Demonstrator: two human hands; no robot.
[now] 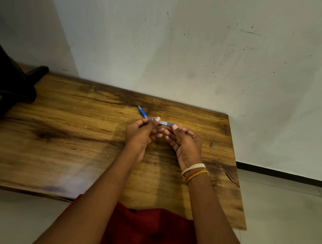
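Black stand: far left, resting on the table's back corner. Not part of my work.
Wood table: brown grain, set against a pale wall. I sit at its near edge, both forearms reaching over it.
Blue pen piece: lies on the table just behind my left hand, its pointed end towards the wall.
Left hand: thumb and forefinger pinch the left end of the barrel; the other fingers are curled underneath.
Pen barrel: held off the table, roughly level, spanning the gap between my hands. Clear tube with a white label, blue at both ends.
Right hand: thumb pressed on the right blue end, fingers curled behind it. Thread bands circle the wrist.
Grey bit: on the table, well apart to the right. Too small to identify.
Handling, judged: light, stiff, thin plastic. Smooth surface, likely slippery under dry fingertips. It should take a twist or a straight pull along its length, but may crack if bent.
Grip, judged: keep the pinch at the two blue ends and off the label. Small loose parts could roll away, so work low over the table.
Step, judged: taking the pen apart or joining it; I cannot tell which.
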